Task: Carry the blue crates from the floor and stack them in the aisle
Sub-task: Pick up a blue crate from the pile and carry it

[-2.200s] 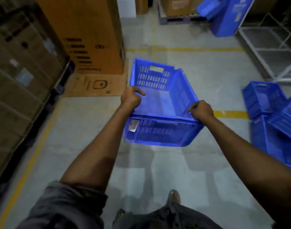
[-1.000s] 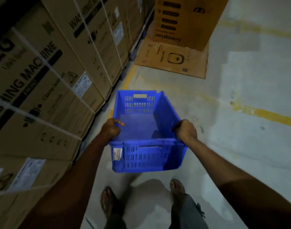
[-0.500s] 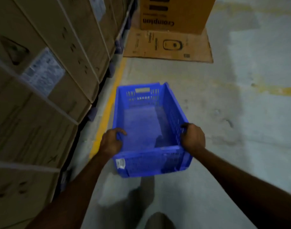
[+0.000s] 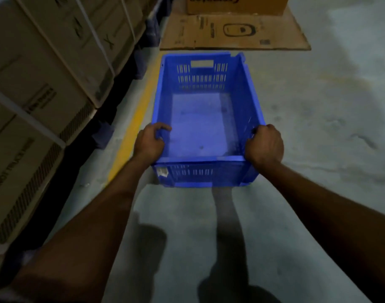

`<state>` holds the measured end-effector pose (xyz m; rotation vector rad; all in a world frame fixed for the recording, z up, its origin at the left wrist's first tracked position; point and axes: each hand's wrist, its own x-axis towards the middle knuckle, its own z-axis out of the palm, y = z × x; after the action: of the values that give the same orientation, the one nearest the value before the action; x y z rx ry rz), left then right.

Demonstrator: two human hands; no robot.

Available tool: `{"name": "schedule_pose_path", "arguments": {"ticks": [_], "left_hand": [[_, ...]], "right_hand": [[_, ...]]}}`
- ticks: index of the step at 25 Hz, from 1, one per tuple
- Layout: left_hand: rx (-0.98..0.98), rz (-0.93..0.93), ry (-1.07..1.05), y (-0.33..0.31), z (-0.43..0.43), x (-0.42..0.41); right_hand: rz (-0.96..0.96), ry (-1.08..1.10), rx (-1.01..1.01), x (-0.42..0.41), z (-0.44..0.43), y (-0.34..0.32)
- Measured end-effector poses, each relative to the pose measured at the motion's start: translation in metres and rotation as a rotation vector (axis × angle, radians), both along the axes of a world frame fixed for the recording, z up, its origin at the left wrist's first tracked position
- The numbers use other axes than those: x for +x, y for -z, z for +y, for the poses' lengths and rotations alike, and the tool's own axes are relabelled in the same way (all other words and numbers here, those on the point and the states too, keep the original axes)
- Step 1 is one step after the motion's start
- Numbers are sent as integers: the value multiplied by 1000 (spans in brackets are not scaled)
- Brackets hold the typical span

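An empty blue crate (image 4: 200, 119) with slotted walls sits low in front of me, at or just above the concrete floor; I cannot tell whether it touches. My left hand (image 4: 149, 143) grips the near left corner of its rim, fingers curled over the edge. My right hand (image 4: 264, 145) grips the near right corner the same way. A small white label shows on the crate's near wall. Both my arms stretch down toward it.
Strapped cardboard boxes (image 4: 45, 73) on pallets line the left side. A yellow floor line (image 4: 134, 127) runs beside the crate. A flattened cardboard sheet (image 4: 233, 33) lies beyond it, with a brown carton (image 4: 235, 4) standing on it. Bare concrete floor (image 4: 329, 106) spreads to the right.
I have turned left away from the other crates, toward the stacked boxes, and lowered the crate to floor level beside the yellow line. Both hands keep their grip on the rim.
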<state>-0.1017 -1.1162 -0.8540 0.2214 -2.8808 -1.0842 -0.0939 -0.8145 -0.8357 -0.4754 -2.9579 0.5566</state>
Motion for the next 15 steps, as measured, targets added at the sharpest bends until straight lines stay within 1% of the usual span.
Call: {"name": "schedule_pose_path", "arguments": {"ticks": [4,7,11,15], "left_hand": [[-159,-41,14,-8,0,-17],[-106,-41,-19,-7,4,-21],[-19,-42,-114,-3,11,-20],[16,-98,-87,-4,9,-22]], "right_hand": [[-22,34,2,-5,-6,-2],[-31,29,34,-9,-7,-6],[-9,6,10,-25,-2,-8],[-25,10,5,-25,-3,-4]]}}
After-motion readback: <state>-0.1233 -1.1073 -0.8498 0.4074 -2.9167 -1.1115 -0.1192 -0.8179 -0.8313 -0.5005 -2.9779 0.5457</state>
